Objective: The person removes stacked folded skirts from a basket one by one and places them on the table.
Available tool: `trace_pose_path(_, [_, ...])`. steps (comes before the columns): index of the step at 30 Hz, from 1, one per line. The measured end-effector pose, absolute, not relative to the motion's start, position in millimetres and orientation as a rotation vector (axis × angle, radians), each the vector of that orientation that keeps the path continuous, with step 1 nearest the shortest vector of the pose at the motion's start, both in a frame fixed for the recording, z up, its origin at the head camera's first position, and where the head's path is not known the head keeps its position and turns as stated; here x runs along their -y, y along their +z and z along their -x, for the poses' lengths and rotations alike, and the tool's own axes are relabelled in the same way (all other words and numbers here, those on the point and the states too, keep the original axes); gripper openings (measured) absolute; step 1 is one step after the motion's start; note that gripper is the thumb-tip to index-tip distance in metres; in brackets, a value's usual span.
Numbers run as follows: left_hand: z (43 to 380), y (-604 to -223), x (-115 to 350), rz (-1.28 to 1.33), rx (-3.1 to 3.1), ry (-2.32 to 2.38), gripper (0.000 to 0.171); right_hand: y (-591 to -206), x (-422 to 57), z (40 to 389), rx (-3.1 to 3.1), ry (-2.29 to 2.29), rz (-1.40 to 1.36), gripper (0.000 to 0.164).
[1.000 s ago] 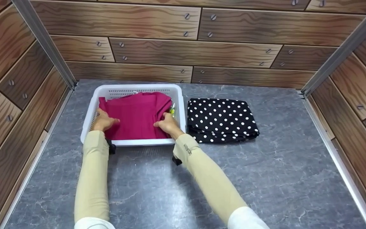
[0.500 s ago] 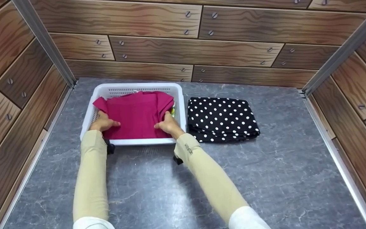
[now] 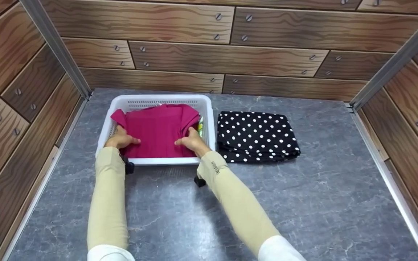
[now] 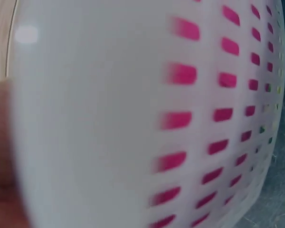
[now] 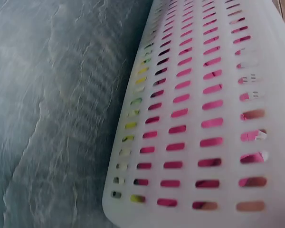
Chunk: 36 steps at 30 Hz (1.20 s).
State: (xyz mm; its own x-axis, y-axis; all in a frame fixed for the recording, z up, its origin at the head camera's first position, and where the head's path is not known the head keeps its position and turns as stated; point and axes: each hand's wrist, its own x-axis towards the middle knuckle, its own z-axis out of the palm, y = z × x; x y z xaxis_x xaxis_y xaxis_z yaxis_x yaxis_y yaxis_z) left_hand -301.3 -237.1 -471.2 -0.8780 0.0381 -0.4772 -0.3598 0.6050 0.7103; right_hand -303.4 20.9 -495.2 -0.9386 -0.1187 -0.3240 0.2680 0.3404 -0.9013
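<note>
A folded magenta garment (image 3: 158, 132) lies in a white plastic basket (image 3: 162, 97), its upper left corner flopped outward. My left hand (image 3: 122, 138) grips its left side, thumb on top and fingers hidden underneath. On the opposite side my right hand (image 3: 193, 141) holds the garment the same way, inside the basket's right wall. Close up in the left wrist view, the slotted basket wall (image 4: 95, 114) covers most of the hand. Magenta cloth shows through the slots of the basket's front wall (image 5: 275, 142) in the right wrist view, with yellow and green patterned material lower down.
Right of the basket, a folded black cloth with white dots (image 3: 256, 134) lies on the grey marbled surface (image 3: 321, 203). A yellow-green patterned item (image 3: 200, 127) peeks out beside the garment. Wood-patterned panels (image 3: 180, 54) enclose the back and both sides.
The garment's upper left corner has flopped outward to the left. Both hands keep their hold at its sides with little movement. The head view has shifted slightly.
</note>
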Motion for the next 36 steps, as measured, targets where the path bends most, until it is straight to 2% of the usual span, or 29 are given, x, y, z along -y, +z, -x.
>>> trace_pose_path(3, [308.4, -485.0, 240.4, 0.247, -2.387, 1.254, 0.113, -494.5, -24.0, 304.0, -2.223, -1.685, -0.185, 0.084])
trace_pose_path(8, [319.3, -513.6, 251.3, 0.215, -2.429, 1.378, 0.129, -494.5, -27.4, 304.7, -2.119, -1.767, -0.198, 0.103])
trace_pose_path(11, [312.9, -506.1, 246.7, 0.17, -2.452, 1.45, 0.13, -495.5, -27.3, 304.5, -2.099, -1.826, -0.187, 0.112])
trace_pose_path(14, [299.5, -484.7, 238.8, 0.133, -2.46, 1.485, 0.122, -496.0, -26.8, 304.0, -2.107, -1.882, -0.168, 0.115])
trace_pose_path(22, [286.1, -470.4, 235.2, -0.071, -2.531, 1.56, 0.118, -494.9, -23.6, 304.5, -2.215, -1.932, -0.08, 0.102])
trace_pose_path(25, [285.5, -467.1, 234.3, -0.132, -2.523, 1.519, 0.112, -494.3, -24.7, 304.7, -2.2, -1.936, -0.036, 0.096])
trace_pose_path(31, [290.0, -458.6, 231.9, -0.004, -2.52, 1.309, 0.086, -497.6, -26.6, 305.6, -2.119, -1.791, 0.044, 0.083])
trace_pose_path(36, [294.0, -461.4, 232.5, 0.067, -2.54, 1.182, 0.077, -498.2, -25.3, 305.3, -2.162, -1.652, 0.051, 0.078])
